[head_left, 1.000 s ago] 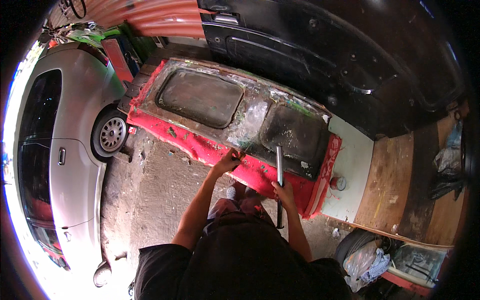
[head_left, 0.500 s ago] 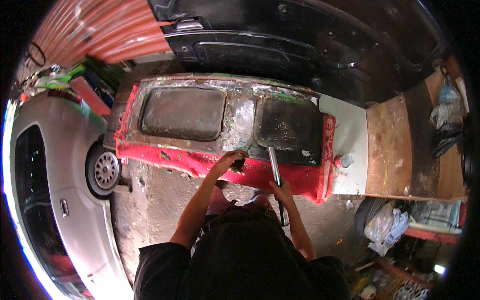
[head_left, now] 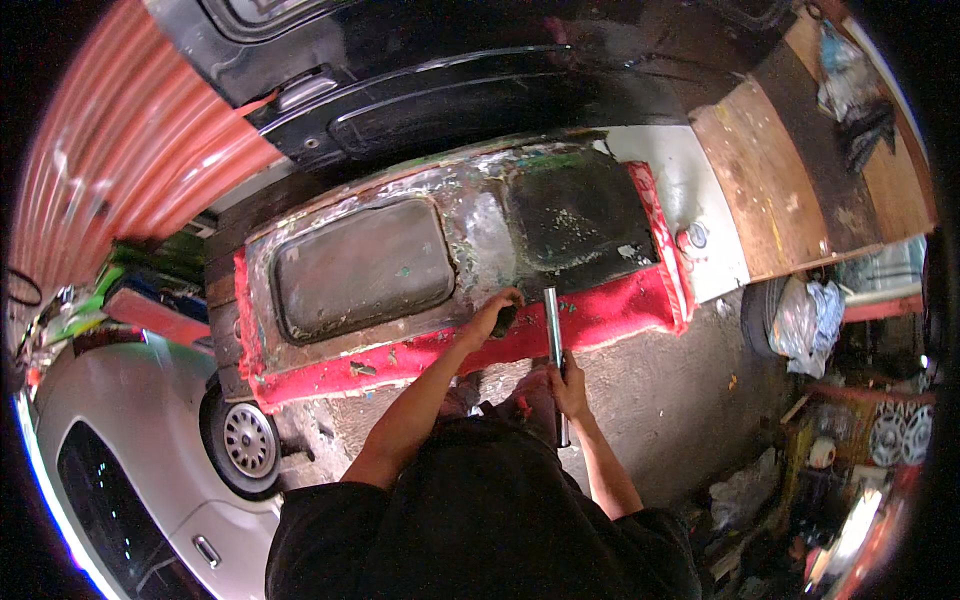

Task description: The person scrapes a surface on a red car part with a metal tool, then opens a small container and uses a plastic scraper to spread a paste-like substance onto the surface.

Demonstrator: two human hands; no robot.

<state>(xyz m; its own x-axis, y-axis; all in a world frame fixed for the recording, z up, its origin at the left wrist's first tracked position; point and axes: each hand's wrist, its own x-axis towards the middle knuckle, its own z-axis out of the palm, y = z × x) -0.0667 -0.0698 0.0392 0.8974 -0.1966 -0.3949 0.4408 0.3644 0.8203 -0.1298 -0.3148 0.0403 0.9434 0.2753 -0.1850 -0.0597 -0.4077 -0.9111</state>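
In my right hand (head_left: pixel 570 388) is a long, straight metal bar-like tool (head_left: pixel 552 322), silver toward its far end and dark toward its near end; its exact kind is unclear. It points away from me, its tip by the near edge of a worn metal panel (head_left: pixel 482 218). My left hand (head_left: pixel 488 320) is closed on a small dark, crumpled clump (head_left: pixel 504 321), too dim to name, above that same edge. The panel has two recessed areas and patchy, stripped paint. Beneath it lies a red cloth (head_left: pixel 590 325), scattered with dark flakes.
A silver car (head_left: pixel 150 440) stands at the left, its wheel near the bench. Beyond the panel rises a large black vehicle panel (head_left: pixel 440 95). At right are a can (head_left: pixel 692 238) on a white surface, wooden boards (head_left: pixel 765 190), a tyre (head_left: pixel 762 315) and plastic bags (head_left: pixel 800 335).
My view has turned, so the panel appears tilted and the car lower. My left hand has come closer to the tool; both hands keep their grip.
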